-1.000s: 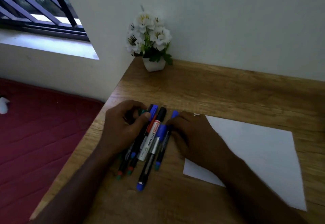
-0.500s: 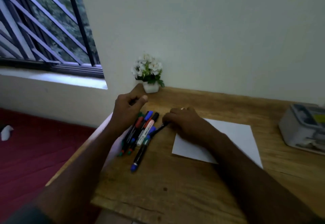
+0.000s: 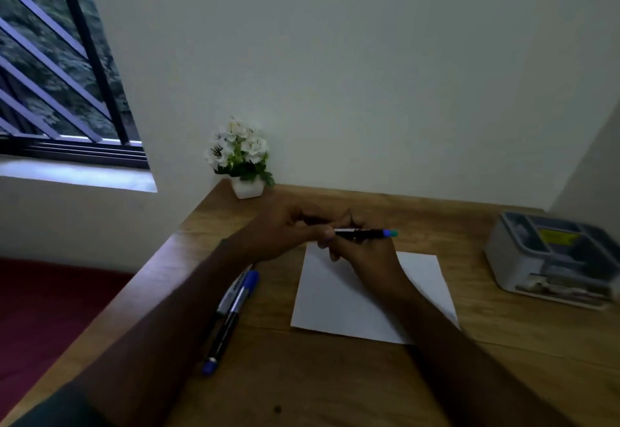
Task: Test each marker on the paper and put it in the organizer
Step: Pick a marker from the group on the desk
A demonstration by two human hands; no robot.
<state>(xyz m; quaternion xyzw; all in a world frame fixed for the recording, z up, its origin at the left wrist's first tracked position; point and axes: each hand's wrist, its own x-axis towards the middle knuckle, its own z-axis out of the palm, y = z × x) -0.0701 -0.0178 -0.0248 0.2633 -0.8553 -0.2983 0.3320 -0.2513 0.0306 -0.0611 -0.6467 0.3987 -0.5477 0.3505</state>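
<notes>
Both hands meet above the far edge of the white paper (image 3: pixel 355 306). My right hand (image 3: pixel 365 252) grips a black marker (image 3: pixel 360 234) with a blue-green end that points right. My left hand (image 3: pixel 285 233) pinches the marker's left end, which its fingers hide. More markers (image 3: pixel 231 312) lie on the wooden desk (image 3: pixel 302 386) left of the paper, partly under my left forearm; a black one with blue cap and blue tail is plainest. The grey organizer (image 3: pixel 550 265) stands at the desk's right edge.
A white pot of white flowers (image 3: pixel 243 158) stands at the desk's back left corner against the wall. Left of the desk are a barred window (image 3: pixel 50 67) and a dark red surface (image 3: pixel 43 312) below.
My right hand has lifted one marker out of the pile and holds it over the paper. My left hand has left the pile and closed on that marker's end. The camera has tilted up.
</notes>
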